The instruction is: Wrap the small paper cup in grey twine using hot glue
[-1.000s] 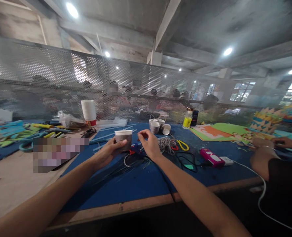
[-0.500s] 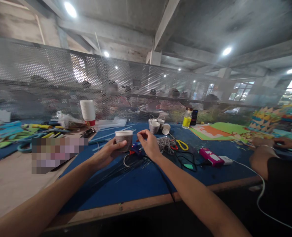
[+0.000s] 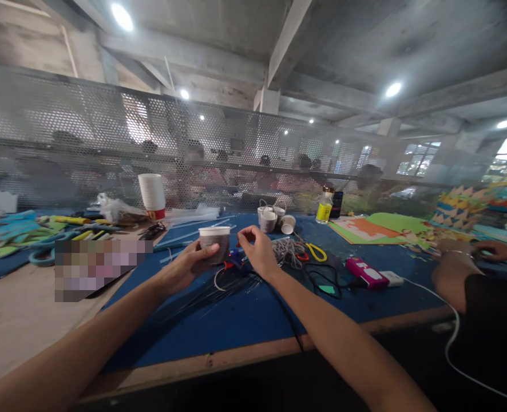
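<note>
My left hand point(image 3: 189, 262) grips a paper cup point(image 3: 216, 243) upright above the blue mat. Grey cord seems to cover its side, leaving a white band at the rim. To the right of the cup, apart from it, my right hand point(image 3: 257, 252) has its thumb and forefinger pinched together; whatever is between them is too small to make out. Below the cup lie a loop of pale cord point(image 3: 220, 281) and a partly hidden blue tool point(image 3: 235, 258) with an orange part. Past my right hand is a tangle of grey cord point(image 3: 290, 252).
Several small cups point(image 3: 268, 220) stand behind the cord, one on its side. Yellow-handled scissors point(image 3: 317, 252), a magenta device point(image 3: 366, 273), a bottle point(image 3: 324, 206) and a stack of paper cups point(image 3: 151, 194) surround the work area. Another person's arm point(image 3: 457, 274) rests at right.
</note>
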Demonstrator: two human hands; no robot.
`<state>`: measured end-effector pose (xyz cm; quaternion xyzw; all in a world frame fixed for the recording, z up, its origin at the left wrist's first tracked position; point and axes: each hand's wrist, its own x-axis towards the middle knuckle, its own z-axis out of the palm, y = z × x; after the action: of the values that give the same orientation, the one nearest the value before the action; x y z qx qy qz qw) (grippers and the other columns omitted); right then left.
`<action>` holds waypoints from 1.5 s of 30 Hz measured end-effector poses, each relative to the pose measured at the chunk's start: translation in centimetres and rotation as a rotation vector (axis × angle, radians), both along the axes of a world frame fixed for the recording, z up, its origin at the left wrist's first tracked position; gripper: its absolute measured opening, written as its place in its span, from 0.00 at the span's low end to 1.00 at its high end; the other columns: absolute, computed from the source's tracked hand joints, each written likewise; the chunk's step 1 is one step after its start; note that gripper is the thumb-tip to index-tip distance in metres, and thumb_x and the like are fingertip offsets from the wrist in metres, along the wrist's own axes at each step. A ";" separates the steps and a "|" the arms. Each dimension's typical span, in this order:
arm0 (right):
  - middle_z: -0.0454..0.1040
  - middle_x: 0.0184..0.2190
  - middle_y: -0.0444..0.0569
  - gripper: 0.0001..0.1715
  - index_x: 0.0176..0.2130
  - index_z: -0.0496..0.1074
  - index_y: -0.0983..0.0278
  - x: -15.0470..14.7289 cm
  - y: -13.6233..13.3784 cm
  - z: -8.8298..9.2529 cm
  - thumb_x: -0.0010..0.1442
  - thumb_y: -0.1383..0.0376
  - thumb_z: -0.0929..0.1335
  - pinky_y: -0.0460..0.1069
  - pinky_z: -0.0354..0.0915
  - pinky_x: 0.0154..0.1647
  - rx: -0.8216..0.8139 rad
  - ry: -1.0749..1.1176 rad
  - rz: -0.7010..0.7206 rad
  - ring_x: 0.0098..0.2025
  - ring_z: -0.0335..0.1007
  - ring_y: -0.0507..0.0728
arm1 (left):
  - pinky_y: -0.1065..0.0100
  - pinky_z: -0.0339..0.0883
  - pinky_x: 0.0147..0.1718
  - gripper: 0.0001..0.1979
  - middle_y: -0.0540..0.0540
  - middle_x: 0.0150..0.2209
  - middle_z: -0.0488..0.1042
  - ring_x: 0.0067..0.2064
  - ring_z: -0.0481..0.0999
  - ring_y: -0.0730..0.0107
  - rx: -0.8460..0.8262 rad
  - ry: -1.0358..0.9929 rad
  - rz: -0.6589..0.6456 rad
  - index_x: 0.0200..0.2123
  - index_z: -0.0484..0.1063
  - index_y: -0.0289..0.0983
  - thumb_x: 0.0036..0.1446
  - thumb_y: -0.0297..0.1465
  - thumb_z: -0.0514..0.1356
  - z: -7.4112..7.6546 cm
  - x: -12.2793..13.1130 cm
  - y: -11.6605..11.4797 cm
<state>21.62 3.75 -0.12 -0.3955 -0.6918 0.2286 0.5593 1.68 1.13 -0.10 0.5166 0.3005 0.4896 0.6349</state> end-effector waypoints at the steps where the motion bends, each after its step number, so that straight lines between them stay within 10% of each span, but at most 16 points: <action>1: 0.77 0.28 0.43 0.07 0.33 0.70 0.60 0.0 0.0 0.0 0.63 0.60 0.67 0.51 0.68 0.45 0.000 -0.001 0.001 0.35 0.75 0.56 | 0.62 0.71 0.53 0.21 0.40 0.51 0.81 0.51 0.80 0.56 0.000 -0.001 -0.008 0.52 0.77 0.36 0.55 0.35 0.71 0.0 0.0 0.0; 45: 0.79 0.29 0.44 0.09 0.34 0.74 0.62 0.1 1.8 -0.9 0.59 0.59 0.71 0.49 0.69 0.42 -0.227 0.096 0.229 0.35 0.77 0.55 | 0.59 0.68 0.56 0.21 0.39 0.56 0.79 0.56 0.77 0.51 0.024 0.025 -0.134 0.55 0.78 0.39 0.58 0.34 0.68 0.2 -0.1 -0.5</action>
<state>21.70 5.60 -1.05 -0.3634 -0.6744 0.3863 0.5136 1.60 0.63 0.08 0.5492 0.2675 0.4429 0.6563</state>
